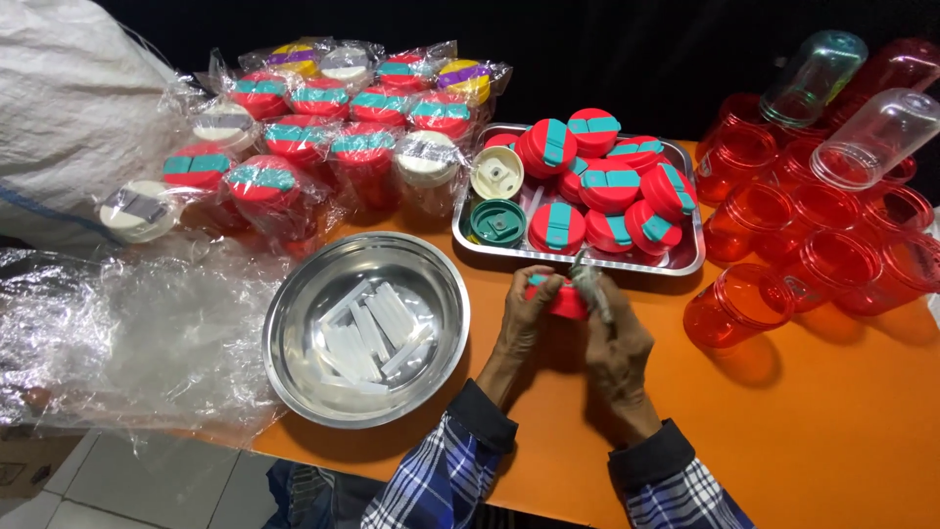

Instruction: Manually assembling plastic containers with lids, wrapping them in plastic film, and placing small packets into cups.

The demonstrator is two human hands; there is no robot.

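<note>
From the head camera I see my left hand and right hand both closed around one red lid, just in front of the steel tray of lids. The right hand also grips a small metal tool. A steel bowl of clear strips sits left of the tray, red jars right.

Fingers of both hands cover most of a red lid; the white sack at far left runs off-frame.

bright overhead light, glare on the steel bowl, dark background, wide-angle edge distortion
</note>
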